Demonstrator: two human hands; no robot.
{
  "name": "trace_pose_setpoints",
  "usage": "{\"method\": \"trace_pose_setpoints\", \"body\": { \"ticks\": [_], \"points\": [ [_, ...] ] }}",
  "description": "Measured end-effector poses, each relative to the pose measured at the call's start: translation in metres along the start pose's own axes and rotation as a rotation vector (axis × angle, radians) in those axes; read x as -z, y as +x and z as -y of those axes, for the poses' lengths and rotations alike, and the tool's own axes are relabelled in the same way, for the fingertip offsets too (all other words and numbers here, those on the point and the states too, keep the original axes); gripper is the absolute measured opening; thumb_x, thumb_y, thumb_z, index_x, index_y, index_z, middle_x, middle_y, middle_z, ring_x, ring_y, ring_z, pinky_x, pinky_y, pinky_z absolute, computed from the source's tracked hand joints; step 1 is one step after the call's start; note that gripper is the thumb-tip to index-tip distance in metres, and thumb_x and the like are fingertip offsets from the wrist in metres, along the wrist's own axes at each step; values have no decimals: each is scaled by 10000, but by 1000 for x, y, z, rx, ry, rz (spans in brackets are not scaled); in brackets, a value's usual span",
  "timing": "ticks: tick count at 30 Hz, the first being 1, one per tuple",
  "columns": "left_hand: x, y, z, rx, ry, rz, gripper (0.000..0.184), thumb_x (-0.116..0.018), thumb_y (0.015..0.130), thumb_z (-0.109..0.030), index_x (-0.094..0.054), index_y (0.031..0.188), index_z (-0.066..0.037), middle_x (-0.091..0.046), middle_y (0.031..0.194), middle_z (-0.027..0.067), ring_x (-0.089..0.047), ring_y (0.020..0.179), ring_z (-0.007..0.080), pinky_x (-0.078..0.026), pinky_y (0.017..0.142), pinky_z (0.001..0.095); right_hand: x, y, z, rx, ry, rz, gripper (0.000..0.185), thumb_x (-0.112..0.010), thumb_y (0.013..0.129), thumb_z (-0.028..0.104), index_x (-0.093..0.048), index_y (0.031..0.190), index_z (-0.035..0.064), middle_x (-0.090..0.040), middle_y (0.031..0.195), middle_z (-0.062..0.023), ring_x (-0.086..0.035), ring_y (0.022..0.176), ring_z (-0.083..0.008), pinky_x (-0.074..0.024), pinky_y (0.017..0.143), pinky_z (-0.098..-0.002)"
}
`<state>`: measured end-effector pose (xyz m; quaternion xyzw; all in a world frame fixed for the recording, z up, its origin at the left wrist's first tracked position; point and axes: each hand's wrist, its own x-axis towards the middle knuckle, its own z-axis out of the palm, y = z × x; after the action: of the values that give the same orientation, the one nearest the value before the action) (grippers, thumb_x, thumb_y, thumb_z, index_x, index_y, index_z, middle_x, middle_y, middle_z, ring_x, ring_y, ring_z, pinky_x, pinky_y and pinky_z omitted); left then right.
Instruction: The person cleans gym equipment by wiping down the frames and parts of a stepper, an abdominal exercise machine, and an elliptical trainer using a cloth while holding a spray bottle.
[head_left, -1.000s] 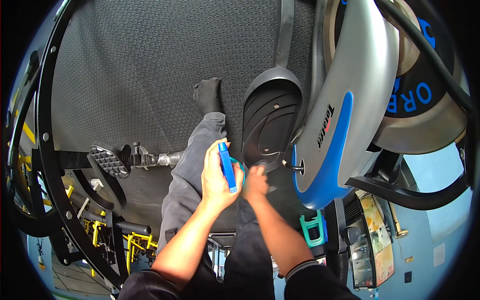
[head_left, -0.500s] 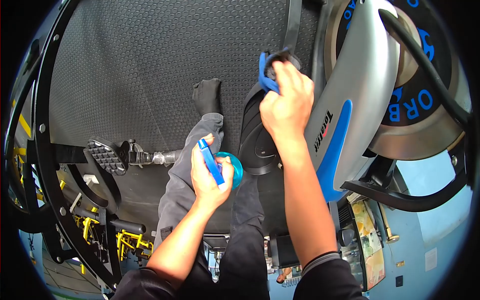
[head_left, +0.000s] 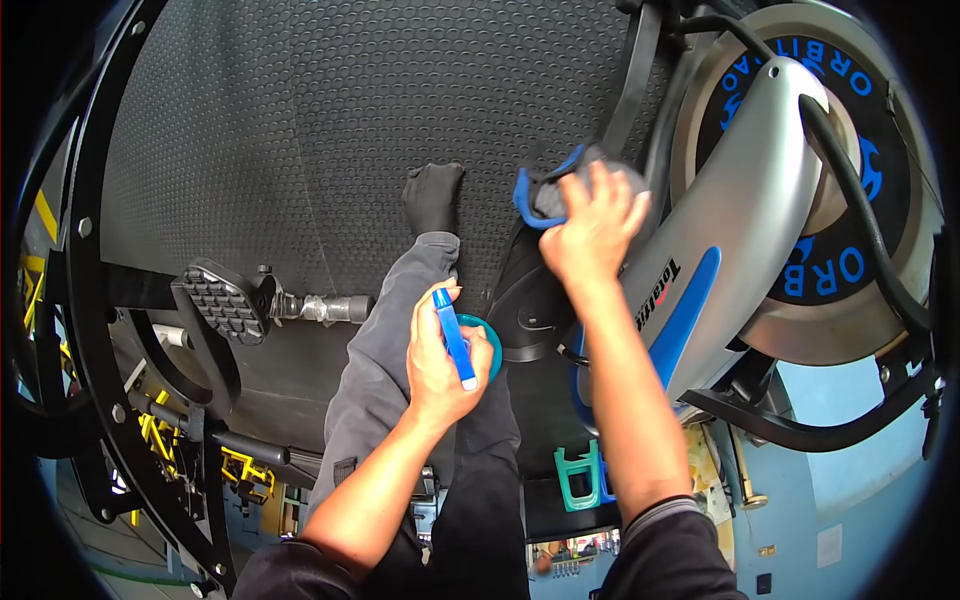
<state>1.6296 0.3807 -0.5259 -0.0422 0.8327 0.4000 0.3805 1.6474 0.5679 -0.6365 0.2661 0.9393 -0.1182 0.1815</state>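
Observation:
My left hand [head_left: 445, 365] is wrapped round a spray bottle with a blue trigger head [head_left: 455, 340]; part of its teal body [head_left: 491, 350] shows beside my fingers. Farther forward and to the right, my right hand [head_left: 600, 220] has its fingers spread on a dark cloth with a blue edge [head_left: 543, 198]. The cloth lies against the upper end of the machine's black foot plate [head_left: 515, 300], and some of it is hidden under the hand. To the right stands the machine's silver and blue housing [head_left: 735, 220].
A large disc with blue lettering [head_left: 770, 80] is behind the housing. At the left are a black pedal [head_left: 222, 300] and a curved black frame [head_left: 85, 290]. My socked foot [head_left: 433, 200] rests on the textured mat [head_left: 350, 100]. A green stool [head_left: 577, 478] stands lower right.
My right hand has moved forward from near the left hand onto the foot plate's upper end, where the cloth now shows. The foot plate and disc have shifted in view. My left hand keeps the bottle.

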Motion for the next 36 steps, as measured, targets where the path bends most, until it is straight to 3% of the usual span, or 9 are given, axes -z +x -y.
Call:
{"method": "trace_pose_setpoints", "body": {
  "ticks": [7,12,17,21,25,30,33,34,36],
  "points": [
    [-2,4,3,-102,34,-23,578,-634,781,-7,-436,1323,38,-557,1216,161,-653,733,164,-529,717,297,-26,-25,8,469,-80,270,244,-590,810,191,-677,1037,170,-541,1387,-55,-334,1414,-313,-139,1163,-593],
    [-2,3,9,-131,58,-2,582,-623,780,-9,-427,1324,49,-550,1224,168,-659,730,172,-539,711,298,-6,-6,-14,143,7,-1,534,-695,646,89,-651,1161,224,-510,1392,-86,-391,1349,-346,-148,1157,-610],
    [-3,4,5,-104,29,-2,584,-629,781,-15,-428,1325,53,-546,1226,168,-642,717,170,-538,705,300,-41,-50,15,486,-39,296,311,-545,839,224,-668,1116,153,-436,1485,-97,-246,1459,-324,-82,1188,-581],
    [-2,5,11,-155,107,-15,578,-630,783,-19,-431,1322,51,-548,1228,175,-639,726,174,-538,704,312,-12,8,1,440,-150,200,229,-558,830,222,-725,957,132,-631,1245,-96,-453,1316,-320,-184,1163,-570],
    [-1,3,0,-63,34,8,578,-635,781,-25,-434,1318,51,-551,1228,179,-636,737,180,-538,714,322,-13,9,8,250,-102,74,226,-604,764,145,-714,953,87,-639,1199,-89,-509,1233,-318,-268,1124,-542],
    [-2,5,5,-150,104,-9,580,-637,781,-28,-434,1319,47,-551,1229,178,-634,731,181,-538,719,325,-28,-30,48,856,-282,798,242,-537,805,198,-738,904,106,-706,1000,-92,-583,1114,-306,-219,1172,-499],
    [0,5,2,-61,64,3,576,-639,782,-28,-438,1317,41,-553,1226,176,-637,736,184,-537,717,321,-19,-11,30,724,-288,588,318,-539,834,259,-739,997,74,-678,1174,-142,-547,1202,-321,-197,1186,-488],
    [0,5,4,-78,65,3,582,-641,781,-28,-437,1322,38,-554,1223,175,-638,736,182,-536,716,318,-26,-6,14,592,-181,190,347,-579,768,284,-735,977,55,-686,1138,-142,-555,1188,-320,-232,1171,-473],
    [-1,3,7,-119,47,4,589,-643,779,-23,-436,1327,35,-552,1222,177,-640,730,177,-535,716,308,1,28,-7,294,47,170,348,-652,684,335,-717,905,74,-687,1067,-127,-577,1123,-313,-378,1020,-477]
  ]
}}
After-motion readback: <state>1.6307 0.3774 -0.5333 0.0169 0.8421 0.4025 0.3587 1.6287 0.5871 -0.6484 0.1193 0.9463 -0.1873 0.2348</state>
